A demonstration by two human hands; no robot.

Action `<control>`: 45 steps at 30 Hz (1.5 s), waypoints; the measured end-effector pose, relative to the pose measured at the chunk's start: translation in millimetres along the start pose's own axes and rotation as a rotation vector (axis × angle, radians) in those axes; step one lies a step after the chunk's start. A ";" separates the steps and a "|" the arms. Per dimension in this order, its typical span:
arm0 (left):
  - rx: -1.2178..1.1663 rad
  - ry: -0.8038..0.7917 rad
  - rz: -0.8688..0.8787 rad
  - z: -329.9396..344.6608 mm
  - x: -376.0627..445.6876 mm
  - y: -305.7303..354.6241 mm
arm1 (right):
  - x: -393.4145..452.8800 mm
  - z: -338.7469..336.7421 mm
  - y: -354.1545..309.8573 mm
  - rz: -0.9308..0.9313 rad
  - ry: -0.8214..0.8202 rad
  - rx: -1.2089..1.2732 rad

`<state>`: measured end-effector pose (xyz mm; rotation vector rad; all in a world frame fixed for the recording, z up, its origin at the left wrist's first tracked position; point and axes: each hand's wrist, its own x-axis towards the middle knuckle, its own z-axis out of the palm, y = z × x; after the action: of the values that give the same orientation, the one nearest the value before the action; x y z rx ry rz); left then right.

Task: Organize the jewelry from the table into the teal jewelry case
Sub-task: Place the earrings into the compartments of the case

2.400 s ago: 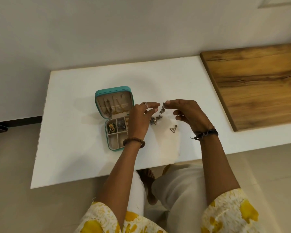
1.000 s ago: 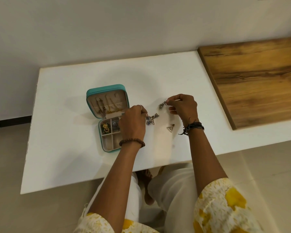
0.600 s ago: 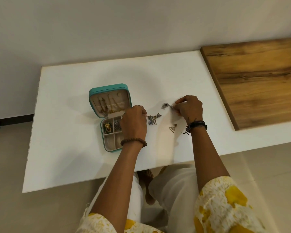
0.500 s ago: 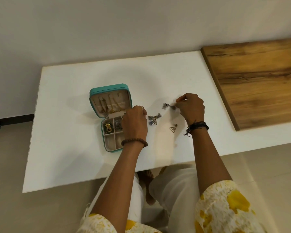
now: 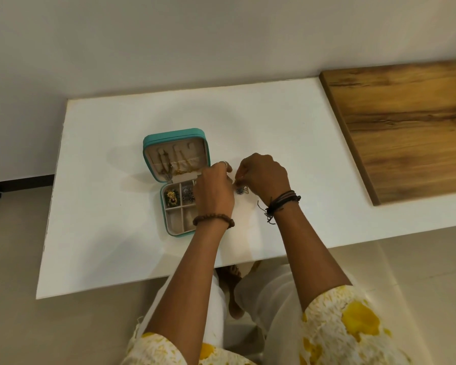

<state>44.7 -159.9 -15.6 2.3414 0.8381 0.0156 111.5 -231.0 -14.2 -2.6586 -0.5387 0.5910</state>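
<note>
Head view. Teal jewelry case [image 5: 153, 154] lies open on white table [image 5: 103, 233], lid tilted back with chains hung inside; base compartments hold a gold piece [image 5: 171, 198] and a silver piece [image 5: 188, 194]. Left hand [image 5: 214, 192] is curled over the case's right edge; what it holds, cannot tell. Right hand [image 5: 265, 175] is just right of it, fingertips pinched at a small silver earring [image 5: 241, 190] lying between both hands, beside the case. Wooden board [image 5: 406, 127] sits far right.
</note>
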 end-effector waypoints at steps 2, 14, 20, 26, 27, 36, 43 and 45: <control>-0.034 0.007 -0.014 0.0 0.0 0.2 | 1.3 3.3 -1.3 0.020 0.015 -0.026; -0.033 -0.101 0.009 -2.0 1.5 -2.5 | 8.9 -16.7 30.6 0.099 0.025 0.315; 0.067 -0.165 0.048 2.6 1.6 1.4 | 9.2 -24.9 38.7 0.102 0.028 0.417; 0.097 -0.134 0.052 2.9 0.2 3.4 | 4.8 -29.9 39.6 0.037 -0.027 0.382; 0.096 -0.134 0.049 2.7 0.7 3.4 | 3.4 -29.3 38.0 0.018 -0.050 0.355; 0.115 -0.095 0.057 5.5 3.1 1.9 | -2.5 -16.5 15.0 -0.136 -0.094 -0.040; 0.117 -0.089 0.056 7.5 5.0 0.5 | 0.7 -13.4 17.4 -0.109 -0.032 -0.022; 0.113 -0.087 0.051 7.5 5.2 0.4 | 2.5 -13.5 18.0 -0.099 -0.026 -0.006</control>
<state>50.7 -161.4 -22.3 2.4502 0.7535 -0.1145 125.0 -248.9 -11.2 -2.6153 -0.6763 0.5964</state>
